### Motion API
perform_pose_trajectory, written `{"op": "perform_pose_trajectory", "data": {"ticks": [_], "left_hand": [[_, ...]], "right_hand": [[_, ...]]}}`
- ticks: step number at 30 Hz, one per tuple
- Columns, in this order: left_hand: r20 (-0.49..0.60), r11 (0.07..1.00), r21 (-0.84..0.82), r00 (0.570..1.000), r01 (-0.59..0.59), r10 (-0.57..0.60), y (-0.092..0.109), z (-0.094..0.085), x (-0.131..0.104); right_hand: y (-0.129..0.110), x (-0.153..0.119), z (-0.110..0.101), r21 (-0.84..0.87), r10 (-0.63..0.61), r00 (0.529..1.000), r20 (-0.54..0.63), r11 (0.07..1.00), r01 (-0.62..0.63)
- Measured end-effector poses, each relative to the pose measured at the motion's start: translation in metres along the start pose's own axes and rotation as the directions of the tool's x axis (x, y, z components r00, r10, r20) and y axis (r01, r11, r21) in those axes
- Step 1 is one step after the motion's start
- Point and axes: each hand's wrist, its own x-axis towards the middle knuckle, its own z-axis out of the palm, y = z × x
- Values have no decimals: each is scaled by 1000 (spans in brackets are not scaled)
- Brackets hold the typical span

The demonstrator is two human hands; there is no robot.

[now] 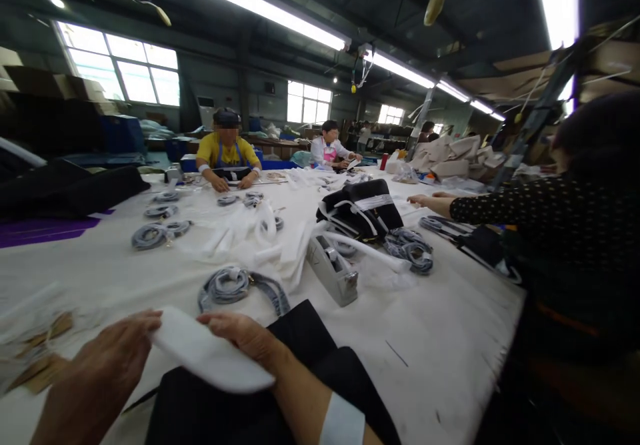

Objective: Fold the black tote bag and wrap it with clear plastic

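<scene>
A white foam sheet [210, 355] is stretched between my two hands, above a black fabric piece [200, 411] at the table's near edge. My left hand [113, 358] pinches the sheet's left end. Gripping its upper edge is my right hand [240, 335], whose wrist wears a pale band; part of its fingers is hidden behind the foam. Just beyond my hands lies a coiled grey strap [230, 287]. Brown card tags [45, 358] in clear plastic are left of my left hand.
A grey tape dispenser [333, 271] stands beyond my right hand, beside a black bag [360, 208] and white foam strips [295, 251]. More coiled straps [150, 235] lie at the left. Co-workers sit across the table; another person's sleeve [490, 208] reaches in from the right.
</scene>
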Motion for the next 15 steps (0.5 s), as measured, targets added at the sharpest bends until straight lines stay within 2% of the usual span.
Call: {"op": "perform_pose_trajectory", "data": {"ticks": [1,3,4,5,6,7,9,10,13,15], "left_hand": [[-42,1000,14,999,-7,8,6,-1,-5],[-130,995,-6,987,97,-97,25,-5,-15],[-127,976,-53,968,213,-218,36,-9,-21],[-142,921,-106,911,376,-388,48,-12,-27],[-16,854,-182,867,488,-498,60,-15,-33],[95,800,-278,844,532,-528,71,-17,-38],[268,701,-449,832,554,-486,87,-18,-46],[355,646,-490,811,585,-465,92,-17,-49],[453,493,-609,783,621,-427,101,-11,-56],[488,375,-688,778,621,-395,104,-8,-59]], "right_hand": [[0,-2,1,-8,1,1000,-14,1000,-1],[2,-4,5,0,-17,1000,-16,1000,17],[3,-6,8,11,-48,999,-16,999,49],[4,-7,10,25,-96,995,-24,995,96],[5,-9,12,33,-145,989,-37,989,146],[6,-10,14,38,-186,980,-69,981,189],[8,-11,15,24,-226,968,-106,973,230],[9,-10,15,13,-233,966,-113,972,236],[13,-11,15,-21,-234,966,-113,972,233],[15,-13,16,-53,-236,963,-129,971,231]]}}
